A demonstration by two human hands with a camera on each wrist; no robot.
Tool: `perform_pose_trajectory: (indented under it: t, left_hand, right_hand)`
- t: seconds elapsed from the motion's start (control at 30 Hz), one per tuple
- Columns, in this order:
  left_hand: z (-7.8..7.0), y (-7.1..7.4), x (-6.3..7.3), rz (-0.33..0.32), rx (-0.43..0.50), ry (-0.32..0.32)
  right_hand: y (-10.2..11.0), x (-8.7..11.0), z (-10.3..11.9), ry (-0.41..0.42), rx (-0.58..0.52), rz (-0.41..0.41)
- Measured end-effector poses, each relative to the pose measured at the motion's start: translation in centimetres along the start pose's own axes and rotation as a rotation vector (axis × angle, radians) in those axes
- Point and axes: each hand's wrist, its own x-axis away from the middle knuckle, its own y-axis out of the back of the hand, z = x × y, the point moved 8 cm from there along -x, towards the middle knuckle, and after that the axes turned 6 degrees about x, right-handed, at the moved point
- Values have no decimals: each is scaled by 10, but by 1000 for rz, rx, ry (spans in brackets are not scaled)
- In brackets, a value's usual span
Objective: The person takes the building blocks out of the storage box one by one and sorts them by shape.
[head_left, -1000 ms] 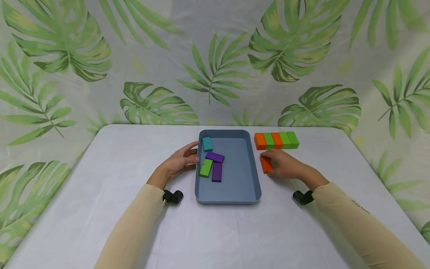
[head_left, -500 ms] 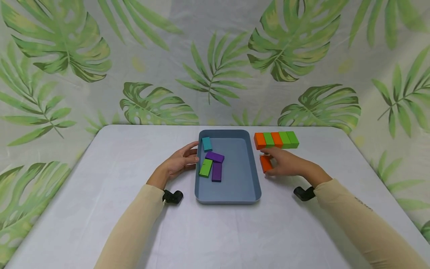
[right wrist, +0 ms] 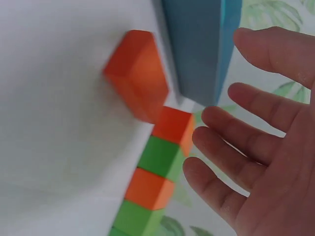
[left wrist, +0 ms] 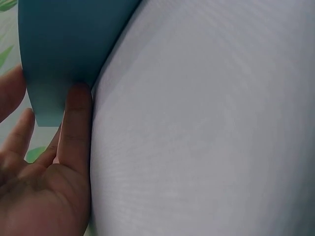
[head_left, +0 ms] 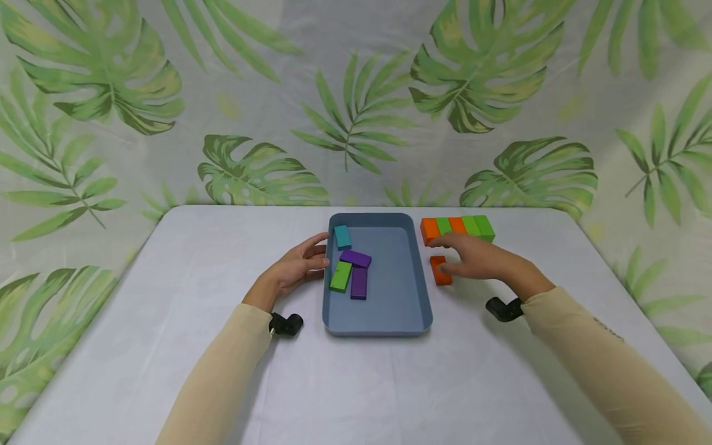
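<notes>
Right of the blue-grey tray [head_left: 397,296], a lone orange block [head_left: 439,276] lies on the white cloth. My right hand [head_left: 483,256] hovers just over it, holding nothing; the right wrist view shows the fingers [right wrist: 236,135] spread and the orange block [right wrist: 140,78] apart from them. Behind it stands a row of orange and green blocks [head_left: 429,231], partly covered by that hand. My left hand [head_left: 295,269] touches the tray's left side with relaxed fingers. In the left wrist view, a fingertip [left wrist: 78,98] lies against the tray's outer wall [left wrist: 64,49].
Inside the tray, along its left half, lie a teal block [head_left: 342,237], a green block [head_left: 340,277] and two purple blocks, one crosswise [head_left: 356,258] and one lengthwise [head_left: 358,284]. A leaf-print cloth [head_left: 356,123] hangs behind the table.
My right hand has let go of the lone orange block and lifted up and away from it, toward the row. The block stays in place. My left hand and the tray have not moved.
</notes>
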Motion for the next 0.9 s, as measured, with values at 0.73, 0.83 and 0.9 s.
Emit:
perform_pose_trajectory:
  t: [0.73, 0.83, 0.9]
  left_hand:
    - [-2, 0, 2, 22, -10, -23]
    - [-2, -1, 2, 28, -10, -26]
    - [-2, -1, 1, 33, -12, -27]
  right_hand:
    - [11, -72, 92, 147, 161, 74]
    - [1, -86, 105, 150, 162, 125]
    - [-7, -93, 110, 148, 160, 153]
